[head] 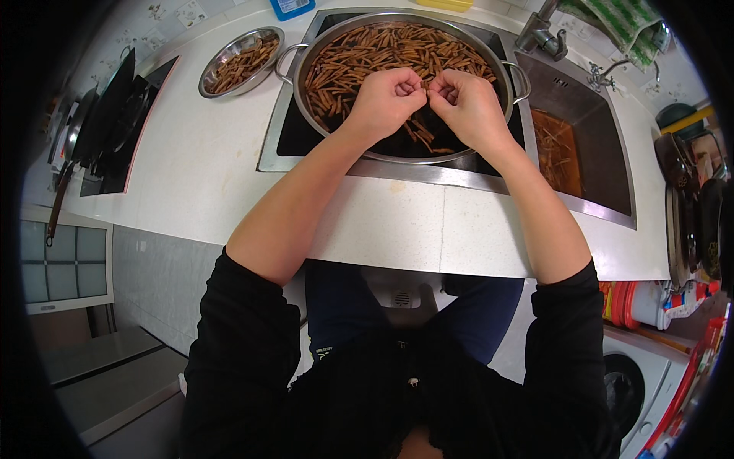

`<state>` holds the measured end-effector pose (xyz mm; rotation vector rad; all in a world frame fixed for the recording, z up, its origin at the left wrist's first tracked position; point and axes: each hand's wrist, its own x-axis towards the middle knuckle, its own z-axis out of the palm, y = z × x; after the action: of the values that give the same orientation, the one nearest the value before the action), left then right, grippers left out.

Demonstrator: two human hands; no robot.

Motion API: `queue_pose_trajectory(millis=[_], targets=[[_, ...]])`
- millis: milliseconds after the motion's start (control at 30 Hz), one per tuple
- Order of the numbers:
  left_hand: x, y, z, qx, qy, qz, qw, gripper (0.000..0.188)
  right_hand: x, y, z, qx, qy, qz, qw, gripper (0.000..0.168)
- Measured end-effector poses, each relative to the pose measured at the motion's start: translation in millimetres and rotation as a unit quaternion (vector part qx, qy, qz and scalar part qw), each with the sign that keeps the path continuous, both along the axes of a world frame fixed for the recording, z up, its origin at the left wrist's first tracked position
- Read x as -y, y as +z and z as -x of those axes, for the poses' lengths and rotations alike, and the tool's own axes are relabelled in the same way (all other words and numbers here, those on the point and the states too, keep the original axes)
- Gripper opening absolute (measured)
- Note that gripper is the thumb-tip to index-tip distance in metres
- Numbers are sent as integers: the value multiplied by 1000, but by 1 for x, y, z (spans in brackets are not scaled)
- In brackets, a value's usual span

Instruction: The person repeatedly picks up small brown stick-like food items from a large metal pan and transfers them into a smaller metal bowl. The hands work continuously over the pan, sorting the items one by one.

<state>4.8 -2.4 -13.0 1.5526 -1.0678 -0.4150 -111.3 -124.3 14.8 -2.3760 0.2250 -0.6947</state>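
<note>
Both hands meet over a wide two-handled metal pan (298, 94) that stands across the sink. Many brown stick-like pieces (367, 51) float in dark liquid inside it. My left hand (390, 100) and my right hand (467, 103) pinch one small brown piece (425, 84) between their fingertips. Most of that piece is hidden by the fingers. Left of the pan, a metal bowl (205, 86) holds more of the brown pieces (243, 64).
A sink basin (602, 137) at the right holds brownish liquid with thin strips (553, 149). Its faucet (539, 34) rises behind. Dark pans (109, 115) stand at the far left, and more cookware (682, 166) at the far right. A blue container (292, 8) sits at the back.
</note>
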Motion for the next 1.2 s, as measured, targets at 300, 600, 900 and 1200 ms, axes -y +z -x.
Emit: queue_pose_trajectory(millis=[300,600,900,1200], targets=[[4,-5,-6,-111,-34,44,992,7,15,-9,-6,-44,69,-248,965,10],[-1,5,-2,-161,-43,29,986,8,14,-5,-5,-95,78,-319,940,17],[-2,10,0,-190,-35,18,981,7,17,-11,-5,-81,104,-330,935,14],[-2,9,-1,-204,-36,9,978,8,19,-18,-8,-58,88,-288,952,10]])
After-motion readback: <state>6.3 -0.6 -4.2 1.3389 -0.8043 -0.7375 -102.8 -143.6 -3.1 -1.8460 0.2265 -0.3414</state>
